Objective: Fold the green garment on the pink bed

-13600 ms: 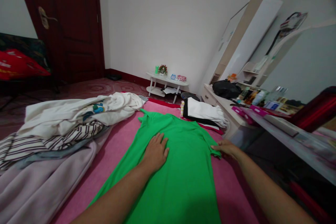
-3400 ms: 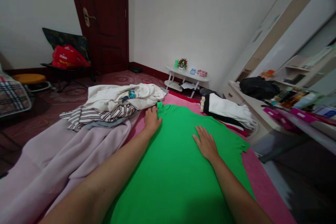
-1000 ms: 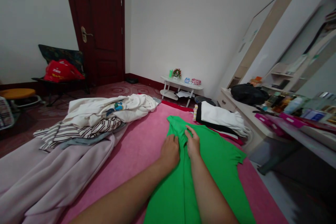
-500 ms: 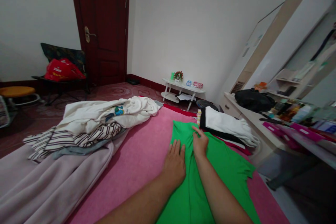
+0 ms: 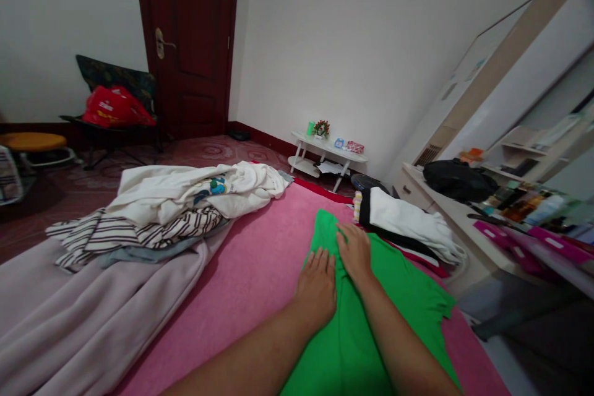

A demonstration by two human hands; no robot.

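Observation:
A green short-sleeved shirt (image 5: 408,284) lies spread over the pink bedding (image 5: 260,260), its left edge partly turned over. My left hand (image 5: 318,288) rests flat on that edge with its fingers stretched forward and nothing gripped. Just to its right, my right hand (image 5: 355,250) has bent fingers closed on a fold of the green cloth near the far end. The fingertips of that hand are partly hidden in the fabric. Beyond the shirt lie folded white and black clothes (image 5: 403,216).
On the left, a heap holds a white garment (image 5: 153,189), a striped garment (image 5: 130,232) and pale mauve clothing (image 5: 125,303). A dresser (image 5: 445,216) with a black bag (image 5: 457,179) borders the bed on the right. A low white table (image 5: 334,147) stands by the wall.
My right hand's fingers have drawn in from a raised, extended pose onto the cloth. The shirt's far left corner has folded over into a narrower shape. My left hand stays flat.

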